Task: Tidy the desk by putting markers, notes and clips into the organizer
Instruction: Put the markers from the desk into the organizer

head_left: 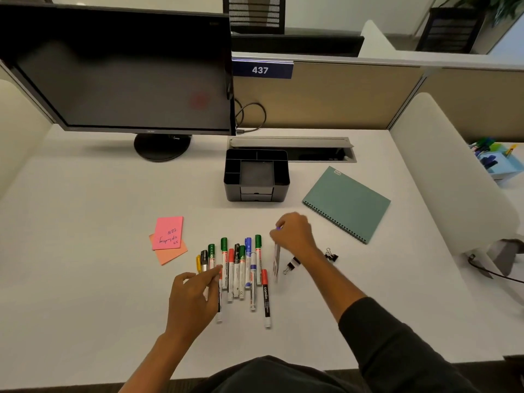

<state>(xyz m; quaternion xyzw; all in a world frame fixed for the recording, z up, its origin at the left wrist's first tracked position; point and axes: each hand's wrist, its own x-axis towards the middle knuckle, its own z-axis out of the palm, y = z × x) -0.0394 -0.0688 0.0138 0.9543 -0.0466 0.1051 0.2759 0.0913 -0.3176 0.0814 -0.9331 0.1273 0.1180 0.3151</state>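
— What does the right hand (293,232) do?

— Its fingers are curled around one marker (276,258) with a purple cap. The marker hangs down from the hand, just right of the row of markers (241,268) on the white desk (85,279).

— And the left hand (192,299)?

— It is over the left end of the row. The fingers are half bent and the fingertips touch the markers there; whether it grips one, nobody can tell.

— Where is the rest?

— The black organizer (256,174) stands behind the row, near the monitor (119,72). The pink and orange notes (168,238) lie left of the markers. The binder clips (330,255) lie right, beside the right forearm. A green notebook (347,204) is right of the organizer.
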